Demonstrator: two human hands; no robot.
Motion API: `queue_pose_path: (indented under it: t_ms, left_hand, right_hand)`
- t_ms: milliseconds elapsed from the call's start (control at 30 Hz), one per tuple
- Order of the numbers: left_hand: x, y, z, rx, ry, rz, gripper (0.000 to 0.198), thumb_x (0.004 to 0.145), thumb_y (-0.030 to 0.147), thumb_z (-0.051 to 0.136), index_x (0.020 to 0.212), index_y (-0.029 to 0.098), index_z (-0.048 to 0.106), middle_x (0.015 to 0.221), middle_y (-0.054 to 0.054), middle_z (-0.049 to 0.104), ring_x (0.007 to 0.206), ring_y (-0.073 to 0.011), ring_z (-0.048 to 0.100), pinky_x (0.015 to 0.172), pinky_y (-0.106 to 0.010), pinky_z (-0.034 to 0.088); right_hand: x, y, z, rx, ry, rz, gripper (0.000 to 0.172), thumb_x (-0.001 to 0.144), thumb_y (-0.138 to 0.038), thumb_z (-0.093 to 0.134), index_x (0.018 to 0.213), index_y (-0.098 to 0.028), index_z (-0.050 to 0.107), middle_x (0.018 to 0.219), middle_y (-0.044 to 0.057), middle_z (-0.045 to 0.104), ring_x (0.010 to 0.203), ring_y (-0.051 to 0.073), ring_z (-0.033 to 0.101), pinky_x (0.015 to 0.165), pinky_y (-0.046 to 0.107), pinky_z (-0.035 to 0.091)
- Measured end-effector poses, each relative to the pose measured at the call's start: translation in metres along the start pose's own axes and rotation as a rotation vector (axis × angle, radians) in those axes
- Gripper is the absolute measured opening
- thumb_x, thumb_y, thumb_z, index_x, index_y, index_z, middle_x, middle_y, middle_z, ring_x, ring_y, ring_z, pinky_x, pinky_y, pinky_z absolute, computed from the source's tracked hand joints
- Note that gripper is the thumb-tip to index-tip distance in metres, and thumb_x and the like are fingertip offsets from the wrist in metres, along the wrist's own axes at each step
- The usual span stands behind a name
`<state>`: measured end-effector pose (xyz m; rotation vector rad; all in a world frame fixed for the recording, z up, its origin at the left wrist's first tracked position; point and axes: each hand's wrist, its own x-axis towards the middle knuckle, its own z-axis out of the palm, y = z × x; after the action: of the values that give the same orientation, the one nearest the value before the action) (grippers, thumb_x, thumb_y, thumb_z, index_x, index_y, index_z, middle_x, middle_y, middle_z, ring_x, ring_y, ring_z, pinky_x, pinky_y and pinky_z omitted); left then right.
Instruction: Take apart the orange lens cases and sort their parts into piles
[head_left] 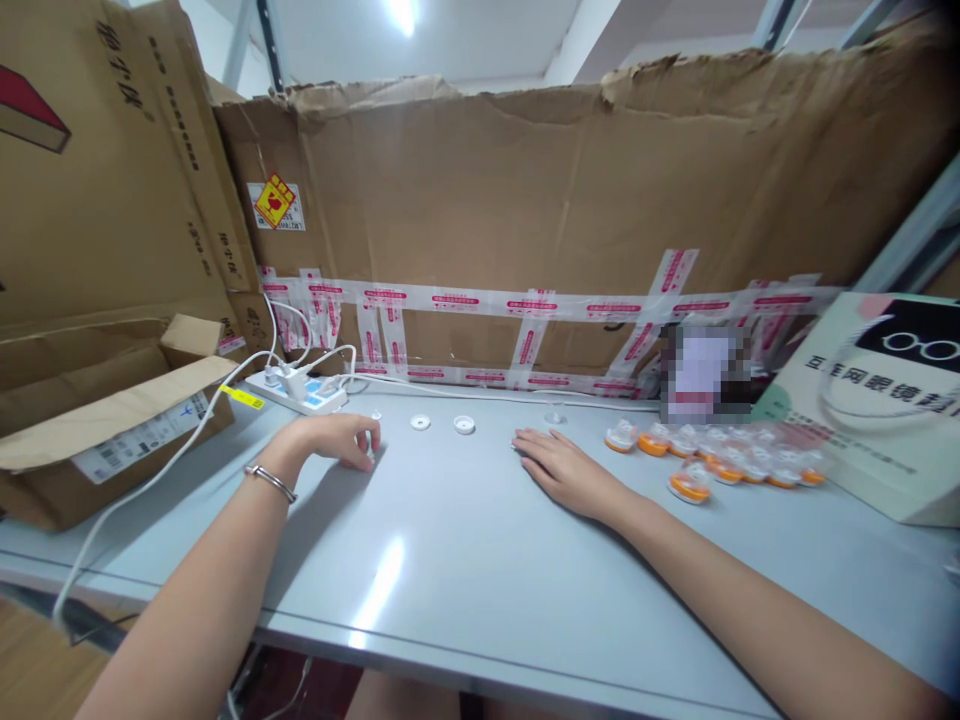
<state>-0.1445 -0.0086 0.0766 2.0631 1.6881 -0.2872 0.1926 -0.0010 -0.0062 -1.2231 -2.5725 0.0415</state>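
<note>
My left hand [341, 438] rests on the grey table [450, 560] with its fingers curled round a small white piece that I cannot name. A metal bracelet [270, 482] sits on that wrist. My right hand [559, 468] lies flat on the table, fingers stretched out, holding nothing. Two small white round caps [420, 422] [464, 424] lie just beyond and between my hands. A small clear piece [553, 415] lies past the right fingertips. A cluster of several orange-and-clear plastic parts [712, 462] lies to the right of my right hand.
A white power strip [300, 390] with plugs and cables sits at the back left. An open cardboard box [112, 420] stands at the left. A taped cardboard wall [562, 230] runs along the back. A printed box [877, 400] stands at the right.
</note>
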Motion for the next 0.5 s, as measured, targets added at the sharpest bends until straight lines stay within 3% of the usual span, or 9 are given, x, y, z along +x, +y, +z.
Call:
queue_pose_path:
  t_ms: [200,400,500]
  left_hand:
    - [0.013,-0.005,0.01,0.024,0.018,0.064,0.028,0.063,0.032,0.055,0.088,0.021,0.055,0.088,0.0,0.061,0.071,-0.015,0.058,0.056,-0.02,0.04]
    - [0.013,-0.003,0.011,0.03,0.031,0.127,0.029,0.063,0.035,0.056,0.089,0.021,0.056,0.089,0.0,0.061,0.074,-0.0156,0.056,0.059,-0.021,0.04]
    - [0.012,-0.001,0.01,0.035,0.038,0.142,0.03,0.063,0.036,0.057,0.089,0.021,0.056,0.09,-0.001,0.061,0.076,-0.0159,0.056,0.061,-0.021,0.04]
  right_hand:
    - [-0.001,0.006,-0.003,0.1,0.072,0.056,0.035,0.086,-0.027,0.037,0.112,-0.016,0.057,0.121,0.013,0.055,0.117,0.025,0.046,0.1,0.05,0.029]
    - [-0.001,0.019,-0.025,0.319,0.356,0.326,0.033,0.085,-0.029,0.035,0.103,-0.018,0.061,0.107,0.009,0.065,0.101,0.023,0.058,0.088,0.039,0.043]
    - [-0.002,0.028,-0.032,0.301,0.4,0.396,0.031,0.083,-0.028,0.037,0.098,-0.019,0.062,0.101,0.008,0.067,0.095,0.023,0.06,0.081,0.036,0.045]
